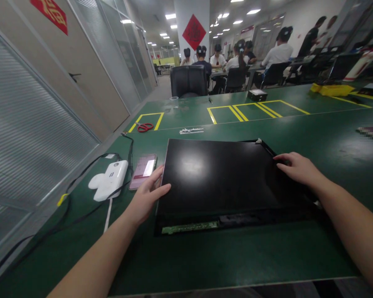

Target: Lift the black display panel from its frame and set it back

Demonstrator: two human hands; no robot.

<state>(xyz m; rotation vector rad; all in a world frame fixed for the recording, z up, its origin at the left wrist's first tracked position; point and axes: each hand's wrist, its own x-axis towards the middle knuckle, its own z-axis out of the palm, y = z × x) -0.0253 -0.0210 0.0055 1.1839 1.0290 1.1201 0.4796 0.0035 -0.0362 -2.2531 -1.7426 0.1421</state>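
A flat black screen panel [211,174] lies over a shallow black frame [267,148] on the green table, set slightly askew so the frame shows at the far right. Along its near side a narrow green circuit board [189,227] is exposed. My left hand [151,190] holds the panel's left edge, thumb on top and fingers beneath or behind it. My right hand [294,165] is closed at the right edge, with thumb and forefinger on the rim; whether it grips the panel alone or the frame too, I cannot tell.
Left of the panel lie a phone [143,170], a white power adapter [113,178] and black cables [129,153]. Red-handled scissors [145,127] and white strips [191,130] lie beyond. A small black box [257,95] and a yellow tray [332,90] stand farther back. People sit behind.
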